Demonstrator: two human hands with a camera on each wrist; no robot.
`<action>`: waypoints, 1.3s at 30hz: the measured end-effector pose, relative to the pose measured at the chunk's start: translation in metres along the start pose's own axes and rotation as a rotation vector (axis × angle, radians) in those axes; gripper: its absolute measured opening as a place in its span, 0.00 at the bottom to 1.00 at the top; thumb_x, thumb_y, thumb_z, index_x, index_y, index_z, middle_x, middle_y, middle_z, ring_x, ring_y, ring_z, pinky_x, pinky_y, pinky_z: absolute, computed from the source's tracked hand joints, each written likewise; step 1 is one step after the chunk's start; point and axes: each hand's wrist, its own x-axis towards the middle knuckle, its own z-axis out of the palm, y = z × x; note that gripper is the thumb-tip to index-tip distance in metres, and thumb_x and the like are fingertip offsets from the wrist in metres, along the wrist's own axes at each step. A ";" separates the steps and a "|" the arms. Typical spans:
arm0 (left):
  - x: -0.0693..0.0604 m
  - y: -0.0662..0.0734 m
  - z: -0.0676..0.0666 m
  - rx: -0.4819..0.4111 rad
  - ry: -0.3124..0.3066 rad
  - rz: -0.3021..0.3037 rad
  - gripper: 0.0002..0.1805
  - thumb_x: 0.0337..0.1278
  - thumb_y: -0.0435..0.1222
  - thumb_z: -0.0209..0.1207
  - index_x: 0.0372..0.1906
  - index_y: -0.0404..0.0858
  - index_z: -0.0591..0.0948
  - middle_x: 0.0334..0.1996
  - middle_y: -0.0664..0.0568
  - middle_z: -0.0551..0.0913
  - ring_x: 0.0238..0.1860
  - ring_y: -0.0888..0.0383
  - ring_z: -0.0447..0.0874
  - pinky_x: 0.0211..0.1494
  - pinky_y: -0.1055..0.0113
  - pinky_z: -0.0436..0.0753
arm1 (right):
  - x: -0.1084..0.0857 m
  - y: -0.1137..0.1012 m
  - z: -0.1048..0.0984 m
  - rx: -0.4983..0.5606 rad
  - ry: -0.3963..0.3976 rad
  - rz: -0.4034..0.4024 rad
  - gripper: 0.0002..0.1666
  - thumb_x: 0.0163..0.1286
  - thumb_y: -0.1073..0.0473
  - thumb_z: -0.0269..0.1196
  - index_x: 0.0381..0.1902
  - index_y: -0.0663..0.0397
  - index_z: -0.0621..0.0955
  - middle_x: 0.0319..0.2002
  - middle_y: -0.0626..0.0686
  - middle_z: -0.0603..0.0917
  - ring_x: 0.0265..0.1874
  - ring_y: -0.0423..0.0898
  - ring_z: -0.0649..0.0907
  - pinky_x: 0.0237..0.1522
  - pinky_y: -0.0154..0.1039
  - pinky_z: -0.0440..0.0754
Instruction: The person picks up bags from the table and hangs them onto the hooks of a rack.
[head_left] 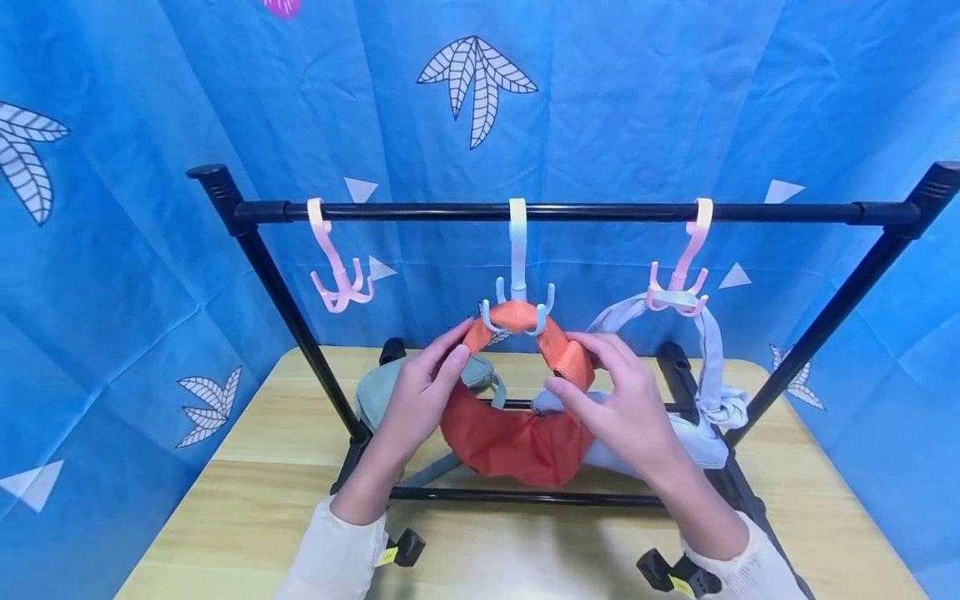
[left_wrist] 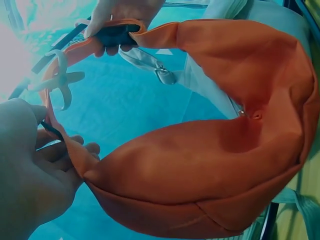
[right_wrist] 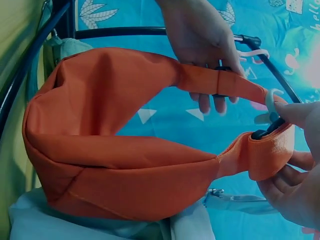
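Note:
An orange-red bag (head_left: 517,442) hangs by its orange strap (head_left: 516,315), which lies over the prongs of the light blue hook (head_left: 518,258) on the black rail. My left hand (head_left: 420,392) pinches the strap on the left side of the hook. On the other side, my right hand (head_left: 626,408) grips the strap beside its dark buckle (left_wrist: 117,35). In the right wrist view the bag (right_wrist: 125,110) appears closed in a loop, with the right fingers curled round the folded strap end.
Pink hooks hang at left (head_left: 343,287) and right (head_left: 678,287), the right one bearing the strap of a pale blue-grey bag (head_left: 697,442). A grey-green bag (head_left: 378,387) lies behind my left hand. The rack's lower bar (head_left: 525,497) runs below.

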 end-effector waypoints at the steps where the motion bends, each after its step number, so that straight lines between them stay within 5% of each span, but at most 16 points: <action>1: -0.001 -0.001 -0.001 0.005 0.001 0.000 0.27 0.80 0.50 0.51 0.77 0.54 0.70 0.74 0.55 0.75 0.69 0.50 0.77 0.59 0.52 0.87 | 0.000 0.000 0.000 -0.002 0.000 0.002 0.35 0.63 0.52 0.76 0.67 0.49 0.79 0.56 0.50 0.83 0.53 0.45 0.83 0.46 0.30 0.85; 8: -0.007 -0.009 -0.004 0.032 0.000 -0.017 0.27 0.79 0.47 0.53 0.77 0.51 0.70 0.71 0.51 0.78 0.64 0.51 0.81 0.55 0.66 0.87 | -0.003 0.003 -0.003 -0.002 -0.006 0.019 0.34 0.65 0.53 0.75 0.67 0.49 0.79 0.56 0.51 0.83 0.52 0.45 0.84 0.46 0.31 0.86; 18: -0.018 -0.021 -0.006 0.090 0.000 -0.075 0.27 0.75 0.43 0.59 0.75 0.46 0.73 0.57 0.48 0.85 0.55 0.52 0.83 0.52 0.63 0.89 | -0.010 0.005 -0.005 -0.014 0.041 0.009 0.35 0.64 0.56 0.76 0.67 0.50 0.78 0.56 0.50 0.82 0.50 0.42 0.82 0.44 0.34 0.87; 30: -0.030 -0.030 -0.015 0.169 -0.015 -0.052 0.30 0.73 0.46 0.62 0.75 0.48 0.72 0.66 0.49 0.81 0.66 0.47 0.81 0.54 0.55 0.90 | -0.011 0.002 -0.004 -0.015 0.047 -0.023 0.36 0.63 0.59 0.76 0.68 0.52 0.77 0.57 0.51 0.82 0.51 0.41 0.81 0.44 0.36 0.88; 39: -0.038 -0.035 -0.023 0.215 -0.010 -0.022 0.29 0.72 0.46 0.62 0.74 0.51 0.73 0.70 0.54 0.79 0.70 0.48 0.78 0.60 0.50 0.87 | -0.012 0.001 -0.002 0.006 0.082 -0.086 0.36 0.61 0.63 0.76 0.68 0.52 0.78 0.56 0.51 0.82 0.49 0.37 0.81 0.48 0.21 0.80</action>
